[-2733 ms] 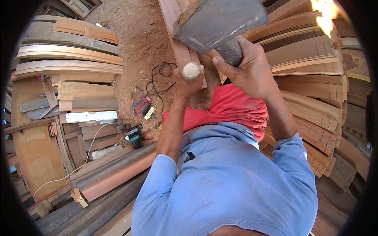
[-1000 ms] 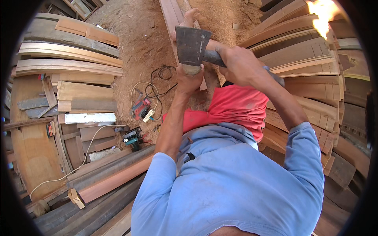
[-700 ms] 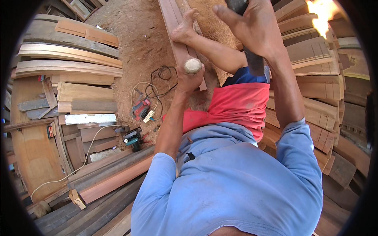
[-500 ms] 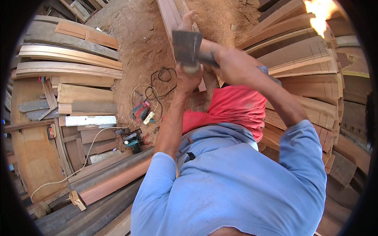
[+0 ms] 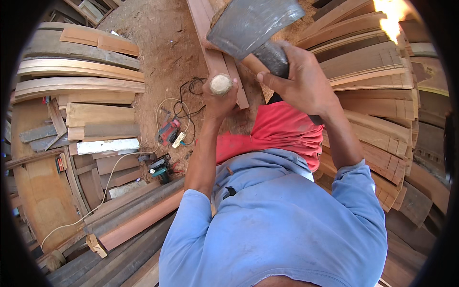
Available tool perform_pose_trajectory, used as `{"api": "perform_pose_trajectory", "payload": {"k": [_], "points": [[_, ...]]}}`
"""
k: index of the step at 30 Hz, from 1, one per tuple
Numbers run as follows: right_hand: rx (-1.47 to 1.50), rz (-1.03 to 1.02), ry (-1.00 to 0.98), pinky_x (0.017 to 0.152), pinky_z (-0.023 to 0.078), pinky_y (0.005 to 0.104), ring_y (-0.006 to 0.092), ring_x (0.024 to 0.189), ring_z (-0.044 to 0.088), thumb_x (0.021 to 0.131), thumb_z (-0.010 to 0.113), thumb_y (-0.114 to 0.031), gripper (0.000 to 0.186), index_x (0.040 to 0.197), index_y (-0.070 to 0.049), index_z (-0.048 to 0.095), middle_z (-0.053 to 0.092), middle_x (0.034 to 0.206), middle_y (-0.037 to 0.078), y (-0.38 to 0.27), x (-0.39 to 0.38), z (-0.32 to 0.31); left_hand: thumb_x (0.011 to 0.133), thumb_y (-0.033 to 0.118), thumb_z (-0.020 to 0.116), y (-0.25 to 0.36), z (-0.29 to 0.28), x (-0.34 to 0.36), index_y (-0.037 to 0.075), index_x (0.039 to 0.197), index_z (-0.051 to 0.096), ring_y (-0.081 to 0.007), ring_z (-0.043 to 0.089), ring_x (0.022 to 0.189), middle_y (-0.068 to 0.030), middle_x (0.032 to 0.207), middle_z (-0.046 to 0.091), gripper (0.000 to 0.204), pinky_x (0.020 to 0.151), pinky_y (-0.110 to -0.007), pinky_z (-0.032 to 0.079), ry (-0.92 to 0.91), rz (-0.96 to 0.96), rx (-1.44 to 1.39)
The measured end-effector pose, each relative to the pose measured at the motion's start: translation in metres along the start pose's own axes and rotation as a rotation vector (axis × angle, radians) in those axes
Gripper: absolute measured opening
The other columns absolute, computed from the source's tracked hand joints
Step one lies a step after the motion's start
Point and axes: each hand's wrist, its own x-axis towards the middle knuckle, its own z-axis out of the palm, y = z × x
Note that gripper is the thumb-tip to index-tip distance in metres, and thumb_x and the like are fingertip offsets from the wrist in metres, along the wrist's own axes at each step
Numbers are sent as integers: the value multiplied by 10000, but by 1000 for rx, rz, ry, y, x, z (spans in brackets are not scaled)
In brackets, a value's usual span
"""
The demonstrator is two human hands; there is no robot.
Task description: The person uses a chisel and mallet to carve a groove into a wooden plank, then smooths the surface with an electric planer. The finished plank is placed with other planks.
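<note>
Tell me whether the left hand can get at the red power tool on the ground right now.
Probably not as it stands: the left hand is wrapped around a round-ended handle. Otherwise the way looks fairly open, with cords lying around the red power tool.

The dusty brown floor (image 5: 160,52) carries a red power tool (image 5: 169,132) and, beside it, a looped black cable (image 5: 181,91).

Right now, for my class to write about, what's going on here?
The left hand grips a round-ended handle, its pale end facing up. The right hand holds a hatchet, its broad dark head up above the handle and apart from it. A wooden plank lies below, and a red power tool sits off to the left.
</note>
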Motion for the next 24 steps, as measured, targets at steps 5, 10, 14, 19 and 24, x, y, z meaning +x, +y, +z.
{"api": "perform_pose_trajectory", "payload": {"k": [5, 10, 14, 19, 24], "points": [[36, -170, 174, 746, 544, 426, 419, 777, 688, 853, 749, -165, 387, 1179, 4, 628, 692, 814, 215, 1, -3, 0, 857, 66, 768, 3, 3, 0, 38, 913, 621, -192, 691, 652, -75, 744, 686, 160, 621, -355, 537, -38, 270, 225], [-101, -320, 201, 742, 550, 463, 437, 789, 677, 815, 758, -116, 361, 1133, -10, 623, 678, 824, 218, 20, -10, 24, 835, 77, 785, -7, 13, -7, 30, 1019, 619, -237, 686, 630, -87, 748, 695, 252, 629, -357, 545, 20, 435, 169], [-434, -116, -79, 752, 544, 500, 455, 826, 671, 810, 736, -83, 376, 1156, -23, 602, 680, 855, 226, 47, -16, 44, 866, 96, 811, -28, 10, -17, 13, 1251, 380, -192, 676, 821, -85, 946, 677, 584, 801, -329, 509, -31, 585, 331], [-191, -302, 189, 736, 543, 496, 455, 833, 681, 820, 757, -98, 428, 1215, -35, 605, 704, 885, 231, 12, -9, 26, 841, 53, 807, -23, 5, -13, 15, 982, 570, -161, 668, 780, -95, 885, 669, 278, 701, -322, 528, -152, 308, 199], [-276, -416, 147, 737, 531, 527, 465, 839, 676, 804, 726, -86, 343, 1125, -23, 622, 694, 882, 248, 45, -2, 43, 839, 71, 798, -16, 15, -15, 21, 954, 613, -189, 681, 782, -105, 907, 685, 224, 714, -343, 538, -30, 309, 91]]}}
